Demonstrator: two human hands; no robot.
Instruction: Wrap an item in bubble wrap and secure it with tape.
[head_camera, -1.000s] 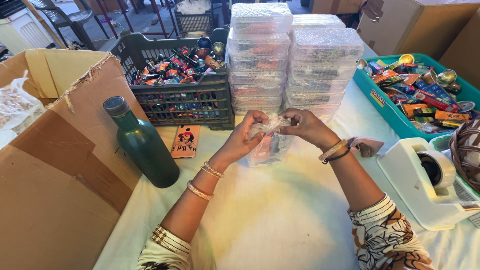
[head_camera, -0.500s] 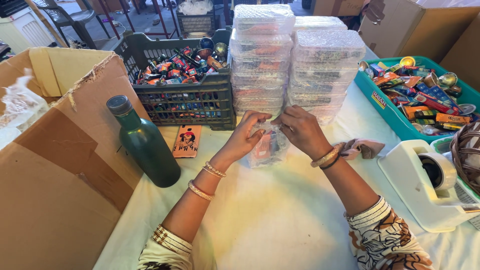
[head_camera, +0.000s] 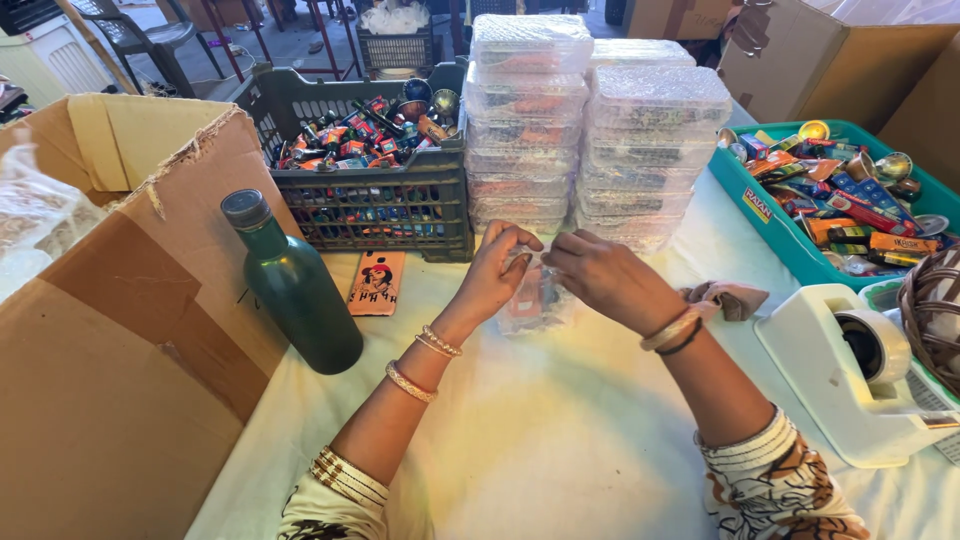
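Centrally, both hands meet over a small bubble-wrapped packet (head_camera: 530, 300) on the white-covered table (head_camera: 560, 440). Left hand (head_camera: 497, 272) pinches its top edge from nine o'clock; right hand (head_camera: 607, 276) closes on it from three o'clock. Stacks of wrapped boxes (head_camera: 590, 140) rise at twelve o'clock, a green bottle (head_camera: 295, 290) stands at nine o'clock, a tape dispenser (head_camera: 860, 370) sits at three o'clock.

just one cam, head-worn | looks down and forward over the counter (head_camera: 560, 440) from the wearer's seat | pretty close, forearms fill the lower middle, both hands (head_camera: 495, 275) dead center | crate (head_camera: 360, 215) and stacked boxes (head_camera: 590, 130) across the top, carton (head_camera: 120, 330) on left edge, tape dispenser (head_camera: 850, 370) on right | no second view to overlap
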